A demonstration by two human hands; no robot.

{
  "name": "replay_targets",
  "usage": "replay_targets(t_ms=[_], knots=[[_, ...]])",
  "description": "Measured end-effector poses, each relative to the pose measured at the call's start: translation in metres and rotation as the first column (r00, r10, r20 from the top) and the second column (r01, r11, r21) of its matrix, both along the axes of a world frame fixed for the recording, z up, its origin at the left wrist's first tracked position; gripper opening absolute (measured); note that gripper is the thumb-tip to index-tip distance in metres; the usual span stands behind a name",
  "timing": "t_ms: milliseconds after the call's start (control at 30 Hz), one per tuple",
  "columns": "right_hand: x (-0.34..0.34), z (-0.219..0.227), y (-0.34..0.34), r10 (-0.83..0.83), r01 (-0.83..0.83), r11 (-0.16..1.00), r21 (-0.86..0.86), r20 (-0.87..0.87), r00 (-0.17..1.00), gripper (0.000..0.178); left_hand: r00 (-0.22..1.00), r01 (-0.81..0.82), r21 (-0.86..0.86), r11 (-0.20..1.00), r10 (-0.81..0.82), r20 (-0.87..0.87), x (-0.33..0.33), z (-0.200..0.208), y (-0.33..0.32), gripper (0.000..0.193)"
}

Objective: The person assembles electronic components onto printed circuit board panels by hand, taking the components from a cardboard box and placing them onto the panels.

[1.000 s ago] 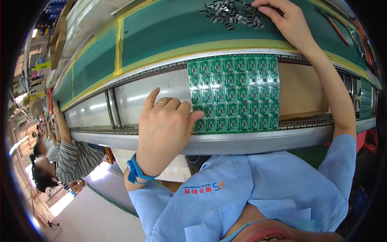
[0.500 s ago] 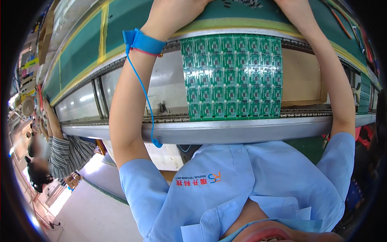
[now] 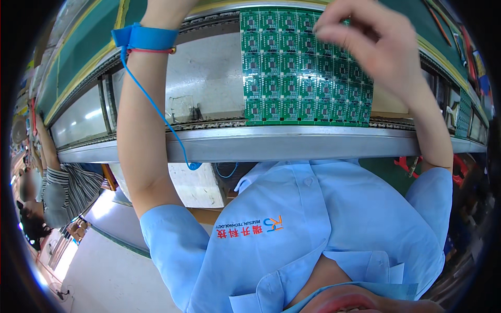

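Observation:
A green circuit board panel [image 3: 282,78], split into rows of small identical boards with dark chips, lies across the rails of the conveyor. Above its far right part is my right hand [image 3: 383,47], thumb and forefinger brought together in a pinch. Whatever may be between the fingertips is too small to make out. My left hand [image 3: 169,9] reaches past the far rail, left of the panel, and the upper edge of the picture cuts off its fingers. A blue wrist strap [image 3: 151,38] with a coiled-end blue cord [image 3: 156,107] is on my left wrist.
A silver metal rail [image 3: 261,143] runs along the conveyor's near side. Green mat [image 3: 83,52] with yellow tape covers the far ledge. Hand tools [image 3: 441,26] lie at the far right. Another panel [image 3: 463,115] sits further right. Someone in a striped top [image 3: 78,182] works at left.
My right hand has come back from the far green mat to above the panel. My left hand has shifted left and further out of the picture. The whole view has shifted somewhat.

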State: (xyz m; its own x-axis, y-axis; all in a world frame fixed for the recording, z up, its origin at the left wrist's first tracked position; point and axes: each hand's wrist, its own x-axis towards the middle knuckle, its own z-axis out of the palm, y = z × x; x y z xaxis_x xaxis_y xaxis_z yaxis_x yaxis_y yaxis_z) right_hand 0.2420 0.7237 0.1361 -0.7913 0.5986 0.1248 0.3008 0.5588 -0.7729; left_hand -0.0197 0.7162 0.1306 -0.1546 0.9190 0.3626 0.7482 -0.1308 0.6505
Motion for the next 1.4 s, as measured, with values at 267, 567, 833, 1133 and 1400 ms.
replay_targets(t_ms=[267, 567, 833, 1133, 1400], knots=[[-0.023, -0.008, -0.036, 0.084, -0.126, 0.935, 0.333, 0.136, 0.987, 0.013, 1.0, -0.006, -0.038, 0.999, 0.005, -0.025, -0.009, -0.001, 0.0, 0.015], [-0.023, -0.012, -0.038, 0.085, -0.147, 0.905, 0.399, 0.171, 0.982, 0.014, 0.993, 0.009, -0.038, 0.999, -0.014, -0.121, -0.027, -0.013, 0.007, 0.019], [-0.019, -0.014, -0.039, 0.076, -0.136, 0.894, 0.427, 0.154, 0.985, 0.015, 0.973, -0.013, -0.272, 0.962, 0.075, 0.218, -0.022, 0.0, 0.006, 0.024], [-0.013, -0.014, -0.032, 0.075, -0.13, 0.911, 0.392, 0.152, 0.985, 0.015, 0.998, 0.048, -0.242, 0.969, -0.055, -0.02, -0.009, 0.005, 0.003, 0.022], [-0.003, -0.018, -0.033, 0.09, -0.154, 0.908, 0.389, 0.177, 0.98, 0.013, 0.981, 0.04, -0.191, 0.981, -0.074, -0.176, -0.003, -0.008, 0.005, 0.02]])
